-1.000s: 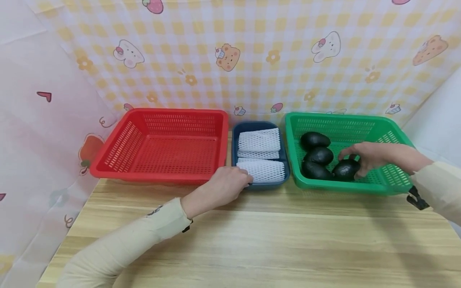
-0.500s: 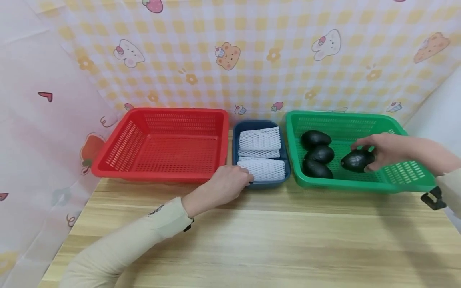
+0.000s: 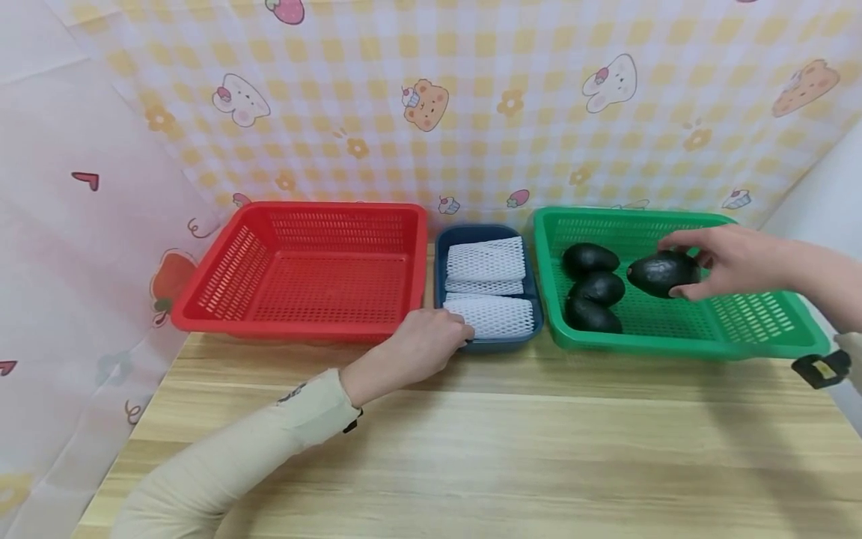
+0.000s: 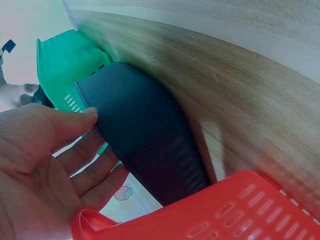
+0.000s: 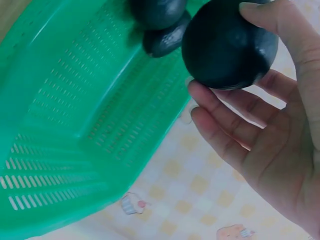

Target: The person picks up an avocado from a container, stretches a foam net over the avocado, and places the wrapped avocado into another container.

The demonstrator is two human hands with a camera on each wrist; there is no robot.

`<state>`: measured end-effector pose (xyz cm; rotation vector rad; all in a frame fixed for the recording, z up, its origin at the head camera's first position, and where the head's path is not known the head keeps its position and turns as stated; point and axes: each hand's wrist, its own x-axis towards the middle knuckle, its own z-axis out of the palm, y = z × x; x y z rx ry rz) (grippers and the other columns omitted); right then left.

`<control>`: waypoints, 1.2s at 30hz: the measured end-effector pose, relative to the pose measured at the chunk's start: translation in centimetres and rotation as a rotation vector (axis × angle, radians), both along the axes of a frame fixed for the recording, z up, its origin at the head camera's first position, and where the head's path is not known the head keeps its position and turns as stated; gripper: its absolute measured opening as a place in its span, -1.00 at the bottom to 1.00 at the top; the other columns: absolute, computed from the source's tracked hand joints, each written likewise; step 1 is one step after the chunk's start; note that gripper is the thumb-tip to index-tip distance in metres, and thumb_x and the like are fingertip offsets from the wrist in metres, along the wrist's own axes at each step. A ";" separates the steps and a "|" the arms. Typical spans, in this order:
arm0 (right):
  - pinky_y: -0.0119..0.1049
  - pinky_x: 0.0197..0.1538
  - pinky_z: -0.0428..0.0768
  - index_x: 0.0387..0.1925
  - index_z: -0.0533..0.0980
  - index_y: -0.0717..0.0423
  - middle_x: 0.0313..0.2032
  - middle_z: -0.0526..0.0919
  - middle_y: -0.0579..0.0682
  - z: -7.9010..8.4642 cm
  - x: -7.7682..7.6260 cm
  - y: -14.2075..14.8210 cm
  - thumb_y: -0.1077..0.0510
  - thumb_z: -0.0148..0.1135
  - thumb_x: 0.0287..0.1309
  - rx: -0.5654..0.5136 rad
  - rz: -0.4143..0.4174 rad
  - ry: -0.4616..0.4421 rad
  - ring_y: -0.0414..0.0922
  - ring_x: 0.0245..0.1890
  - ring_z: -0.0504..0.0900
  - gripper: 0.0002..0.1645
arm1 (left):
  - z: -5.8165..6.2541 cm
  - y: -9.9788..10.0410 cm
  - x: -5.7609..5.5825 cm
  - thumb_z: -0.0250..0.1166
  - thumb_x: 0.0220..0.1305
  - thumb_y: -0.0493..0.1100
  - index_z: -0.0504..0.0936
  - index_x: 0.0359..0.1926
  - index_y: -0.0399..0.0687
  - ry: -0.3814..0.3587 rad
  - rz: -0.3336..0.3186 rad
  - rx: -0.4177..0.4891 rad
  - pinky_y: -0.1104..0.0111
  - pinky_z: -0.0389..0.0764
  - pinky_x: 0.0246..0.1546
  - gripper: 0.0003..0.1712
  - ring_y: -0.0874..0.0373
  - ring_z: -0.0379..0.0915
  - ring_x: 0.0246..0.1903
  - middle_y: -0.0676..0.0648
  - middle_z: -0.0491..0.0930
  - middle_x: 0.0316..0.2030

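Observation:
My right hand [image 3: 730,262] holds a dark avocado [image 3: 660,274] by its end, raised over the green basket [image 3: 626,344]. The right wrist view shows thumb and fingertips around that avocado [image 5: 227,45]. Three more avocados [image 3: 599,288] lie together at the basket's left side. At the front left corner of a dark blue tray [image 3: 538,299], my left hand [image 3: 420,346] pinches the rim. Its thumb presses the outside of the tray [image 4: 142,120] in the left wrist view, with the fingers behind the rim. White foam net sleeves [image 3: 488,318] lie flat in the tray in two groups.
Left of the tray stands a red basket [image 3: 296,329] with nothing in it. All three containers line the back of the wooden table [image 3: 498,449], close to a checked cloth [image 3: 471,105] hanging behind. Bare tabletop extends in front of them.
My right hand has lifted the avocado off the green basket's floor, away from the other three, first rightward and then up. My left hand stays at the tray's rim.

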<state>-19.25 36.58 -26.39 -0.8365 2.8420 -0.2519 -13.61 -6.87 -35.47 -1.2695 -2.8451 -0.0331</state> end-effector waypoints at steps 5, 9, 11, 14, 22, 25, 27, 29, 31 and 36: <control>-0.19 -0.28 0.63 0.19 0.52 0.21 -0.14 0.66 -0.03 0.5 0.5 -1.6 0.06 0.65 -0.09 -0.035 0.012 0.041 -0.10 -0.26 0.66 -0.21 | -0.1 0.0 0.0 0.38 0.34 -0.20 0.81 -0.10 0.04 -0.004 -0.002 0.002 0.35 0.57 -0.49 -0.84 0.15 0.55 -0.41 0.00 0.70 -0.33; -0.27 -0.39 0.53 0.15 0.54 0.14 -0.20 0.64 -0.13 0.6 1.0 -3.1 0.07 0.65 -0.13 -0.057 0.049 0.097 -0.16 -0.32 0.58 -0.24 | -0.1 0.0 0.0 0.39 0.34 -0.20 0.81 -0.08 0.04 -0.010 -0.001 -0.001 0.36 0.57 -0.47 -0.82 0.15 0.55 -0.41 0.00 0.71 -0.32; -0.28 -0.41 0.50 0.10 0.54 0.10 -0.22 0.62 -0.16 0.5 1.3 -3.8 0.08 0.65 -0.16 -0.074 0.084 0.130 -0.20 -0.36 0.54 -0.27 | -0.1 0.0 0.0 0.39 0.34 -0.19 0.81 -0.07 0.04 -0.008 0.001 -0.005 0.36 0.57 -0.47 -0.82 0.15 0.55 -0.41 0.00 0.71 -0.31; -0.29 -0.40 0.50 0.07 0.54 0.06 -0.22 0.60 -0.19 0.5 1.7 -5.0 0.08 0.64 -0.15 -0.092 0.128 0.158 -0.24 -0.37 0.50 -0.32 | -0.1 0.0 0.0 0.39 0.34 -0.18 0.81 -0.07 0.04 0.000 0.003 -0.010 0.36 0.57 -0.47 -0.82 0.15 0.55 -0.40 0.00 0.71 -0.31; -0.21 -0.32 0.54 0.12 0.51 0.16 -0.12 0.62 -0.05 0.7 2.6 -7.5 0.03 0.61 -0.09 -0.078 0.149 0.178 -0.24 -0.35 0.50 -0.26 | -0.1 -0.1 -0.1 0.38 0.34 -0.19 0.81 -0.08 0.04 0.007 0.001 -0.007 0.36 0.57 -0.48 -0.83 0.15 0.56 -0.39 0.00 0.71 -0.30; -0.15 -0.28 0.58 0.15 0.49 0.18 -0.05 0.61 0.02 0.5 2.9 -8.2 -0.01 0.60 -0.06 -0.062 0.131 0.172 -0.19 -0.29 0.54 -0.23 | -0.1 -0.1 -0.1 0.40 0.33 -0.18 0.80 -0.05 0.03 -0.003 0.002 -0.006 0.37 0.56 -0.48 -0.80 0.14 0.55 -0.39 -0.01 0.71 -0.29; -0.11 -0.25 0.60 0.16 0.49 0.18 -0.02 0.61 0.05 0.4 3.2 -8.6 -0.03 0.59 -0.05 -0.058 0.123 0.172 -0.14 -0.25 0.57 -0.23 | -0.1 0.0 -0.1 0.41 0.32 -0.17 0.80 -0.03 0.03 -0.010 0.002 -0.009 0.38 0.56 -0.47 -0.79 0.15 0.54 -0.39 -0.01 0.72 -0.28; -0.07 -0.24 0.62 0.17 0.49 0.15 0.00 0.60 0.07 0.3 3.4 -9.0 -0.05 0.59 -0.04 -0.059 0.118 0.180 -0.11 -0.23 0.59 -0.23 | -0.1 0.0 0.0 0.42 0.31 -0.17 0.80 -0.02 0.02 -0.016 0.002 -0.011 0.39 0.56 -0.46 -0.77 0.14 0.54 -0.39 -0.02 0.72 -0.27; -0.05 -0.25 0.62 0.17 0.49 0.12 0.01 0.60 0.06 0.2 3.7 -9.4 -0.08 0.59 -0.05 -0.063 0.117 0.196 -0.09 -0.23 0.60 -0.22 | -0.1 0.0 0.0 0.42 0.31 -0.16 0.80 -0.01 0.02 -0.019 0.003 -0.007 0.39 0.56 -0.46 -0.76 0.14 0.54 -0.39 -0.03 0.72 -0.27; -0.10 -0.32 0.61 0.18 0.49 0.07 0.01 0.60 0.01 0.1 4.2 -10.3 -0.11 0.59 -0.08 -0.068 0.134 0.220 -0.12 -0.27 0.59 -0.20 | -0.1 0.0 -0.1 0.42 0.30 -0.17 0.80 -0.02 0.02 -0.023 0.004 0.006 0.39 0.56 -0.44 -0.77 0.14 0.55 -0.38 -0.02 0.72 -0.26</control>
